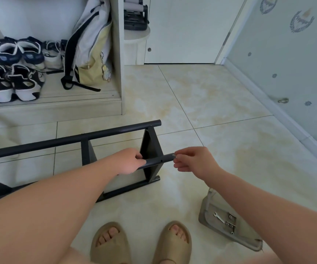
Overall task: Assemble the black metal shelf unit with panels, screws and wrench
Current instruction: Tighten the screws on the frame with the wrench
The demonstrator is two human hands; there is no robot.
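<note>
Grip first: your left hand (129, 161) was curled round the black tube (154, 161), holding it level above the floor (211, 111). Your right hand (191, 159) met the tube's free end, thumb and forefinger pinched on a small pale piece (174, 156); whether screw or cap I could not tell. To my mind you were fitting that piece into the tube's end. Doing it well meant bracing the tube with the left hand so that it could not roll, lining the piece up straight with the bore, and starting it by fingertip alone, since a crooked start would likely jam. The side hole (161, 160) in the tube wanted watching too, so that it would face the frame later. Just behind the tube the half-built shelf frame (115, 133) lay on its side on the floor, two panels (151, 145) already fixed to it. Below and right of the tube, well apart from it, a grey tray (205, 210) held the wrench (218, 217) and spare screws (230, 223). No brand, label or writing could be read anywhere.
</note>
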